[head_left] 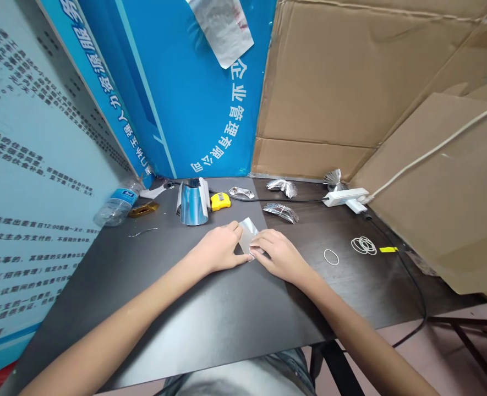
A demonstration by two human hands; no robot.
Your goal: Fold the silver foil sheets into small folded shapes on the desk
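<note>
Left hand (220,248) and right hand (277,254) meet mid-table, fingertips pinching small foil sheet (248,232) pressed flat on dark table (210,308). Beyond: foil roll (192,204), yellow tape measure (220,201), folded foil pieces (281,212). Right: rubber bands (364,245), power strip (345,196). Far left: bottle (118,207).

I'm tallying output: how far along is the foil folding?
Done: about four folded foil pieces lie behind the hands. In hand: left hand and right hand pinch a foil sheet, barely folded. Left: probably its pleating; rubber bands lie unused, and the foil roll holds more.
</note>
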